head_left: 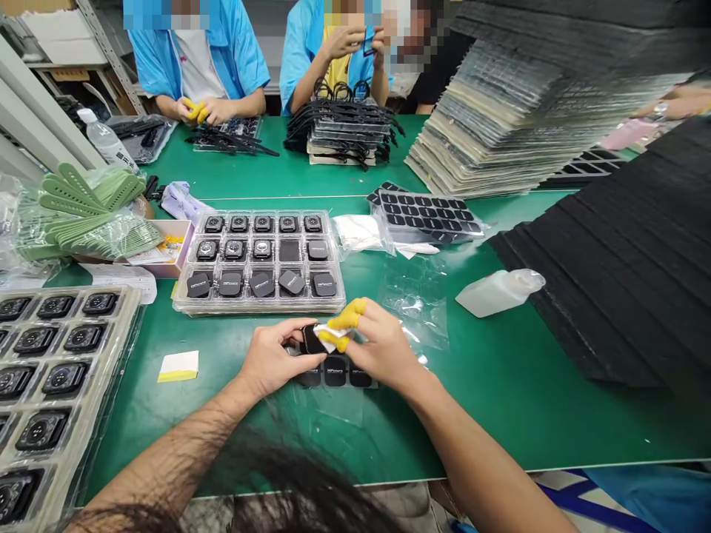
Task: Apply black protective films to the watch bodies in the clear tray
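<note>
Green tabletop (500, 385); clear plastic tray (258, 309) of black square modules, just beyond the hands. Left hand (272, 359) pinches a small black square watch module (311, 341), which sits between both hands. Right hand (381, 348), with yellow-capped fingers, grips a white wipe (329, 334) against the module's right edge.

The green worktop (500, 385) carries a clear tray of watch bodies (258, 259) at 12 o'clock and a second tray (49, 355) at 8. A yellow-edged pad (178, 366) lies at 9, a white bottle (500, 291) on its side at 3, and a row of black squares (335, 371) at centre.
</note>
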A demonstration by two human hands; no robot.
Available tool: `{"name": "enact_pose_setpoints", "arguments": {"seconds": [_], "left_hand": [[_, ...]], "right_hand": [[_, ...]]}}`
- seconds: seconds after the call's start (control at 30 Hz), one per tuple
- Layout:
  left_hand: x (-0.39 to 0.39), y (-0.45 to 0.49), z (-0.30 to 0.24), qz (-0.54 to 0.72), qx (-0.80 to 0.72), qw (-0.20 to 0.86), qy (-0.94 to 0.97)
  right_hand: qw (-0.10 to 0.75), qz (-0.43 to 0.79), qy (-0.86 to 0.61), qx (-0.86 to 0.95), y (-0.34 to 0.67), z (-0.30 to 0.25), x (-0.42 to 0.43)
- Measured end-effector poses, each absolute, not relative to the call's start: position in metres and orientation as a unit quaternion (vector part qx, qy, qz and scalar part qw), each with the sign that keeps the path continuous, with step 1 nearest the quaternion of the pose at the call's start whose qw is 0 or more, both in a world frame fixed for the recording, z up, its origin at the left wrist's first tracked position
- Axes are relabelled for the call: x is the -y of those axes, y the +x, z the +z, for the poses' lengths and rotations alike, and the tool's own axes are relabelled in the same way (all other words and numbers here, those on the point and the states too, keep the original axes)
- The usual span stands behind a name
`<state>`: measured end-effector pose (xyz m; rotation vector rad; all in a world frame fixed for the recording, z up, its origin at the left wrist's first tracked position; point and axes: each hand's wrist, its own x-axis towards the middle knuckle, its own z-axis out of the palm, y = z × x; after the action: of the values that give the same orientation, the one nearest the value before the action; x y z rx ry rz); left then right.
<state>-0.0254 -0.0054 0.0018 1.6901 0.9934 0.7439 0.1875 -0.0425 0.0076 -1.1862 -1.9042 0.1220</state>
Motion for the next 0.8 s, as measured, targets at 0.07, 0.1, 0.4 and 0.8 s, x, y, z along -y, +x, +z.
{"name": "enact_pose_setpoints", "arguments": {"seconds": [0.07, 0.1, 0.4, 0.8], "left_hand": [[0.006, -0.025, 0.003, 0.301, -0.411, 0.484, 0.712], [0.006, -0.025, 0.004, 0.300, -0.412, 0.484, 0.711], [0.007, -0.022, 0.004, 0.320, -0.416, 0.500, 0.689], [0.009, -0.027, 0.014, 0.412, -0.355, 0.354, 0.761]], "right_hand": [[0.430, 0.061, -0.467, 0.770, 0.188, 0.009, 0.042], [0.429, 0.055, -0.483, 0.761, 0.188, 0.009, 0.042], [0.443, 0.071, -0.553, 0.702, 0.178, 0.007, 0.047], [0.442, 0.172, -0.539, 0.696, 0.218, 0.017, 0.048]]}}
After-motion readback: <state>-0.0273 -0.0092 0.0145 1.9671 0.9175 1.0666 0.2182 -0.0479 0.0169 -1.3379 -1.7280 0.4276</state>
